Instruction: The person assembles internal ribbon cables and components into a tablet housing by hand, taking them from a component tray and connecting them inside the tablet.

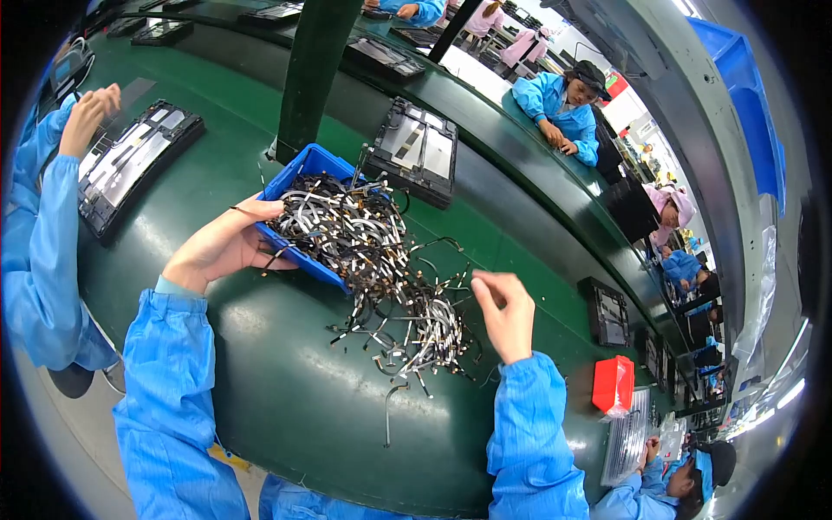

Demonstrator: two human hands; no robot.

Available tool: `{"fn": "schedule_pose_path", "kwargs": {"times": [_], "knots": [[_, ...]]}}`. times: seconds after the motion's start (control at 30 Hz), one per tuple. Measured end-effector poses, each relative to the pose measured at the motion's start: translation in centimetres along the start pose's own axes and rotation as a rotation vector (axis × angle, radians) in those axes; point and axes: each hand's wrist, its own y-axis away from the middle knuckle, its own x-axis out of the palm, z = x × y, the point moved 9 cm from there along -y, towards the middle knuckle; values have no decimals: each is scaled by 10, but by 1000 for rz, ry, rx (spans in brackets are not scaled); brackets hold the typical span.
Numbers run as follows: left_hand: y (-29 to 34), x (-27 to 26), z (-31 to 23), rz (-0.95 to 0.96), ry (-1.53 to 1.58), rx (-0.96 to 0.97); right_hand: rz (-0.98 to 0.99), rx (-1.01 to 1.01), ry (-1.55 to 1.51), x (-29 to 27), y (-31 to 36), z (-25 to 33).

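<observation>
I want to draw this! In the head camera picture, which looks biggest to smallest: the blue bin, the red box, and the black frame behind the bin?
1. Blue bin, though it is nearer the camera and partly covered by the strips.
2. Black frame, close to the bin in size, so that order is unsure.
3. Red box, clearly smallest.

Long dark green tabletop (286, 390) curving from lower centre up toward the upper right of the frame. Glossy surface, catching pale glare. Dark green post (314, 69) rising at upper centre. Black framed panels (130, 165) laid out along the green at upper left and centre. Blue bins (745, 95) shelved at upper right. Red bin (613, 384) at lower right. Pale grey floor (69, 451) at lower left. Bright strip lighting (784, 399) at far right.
</observation>
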Motion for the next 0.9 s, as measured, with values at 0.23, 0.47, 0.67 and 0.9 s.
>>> {"fn": "schedule_pose_path", "kwargs": {"times": [0.23, 0.47, 0.67, 0.9], "knots": [[-7, 5, 7, 3, 56, 2, 217, -345, 222, 70, -35, -6], [-9, 17, 12, 10, 64, 1, 289, -410, 99, 83, 7, 26], [-12, 23, 22, 36, 58, -15, 184, -288, -168, 65, 19, 52], [-13, 39, 20, 46, 86, 39, 594, 131, -887, 73, 50, 73]]}}
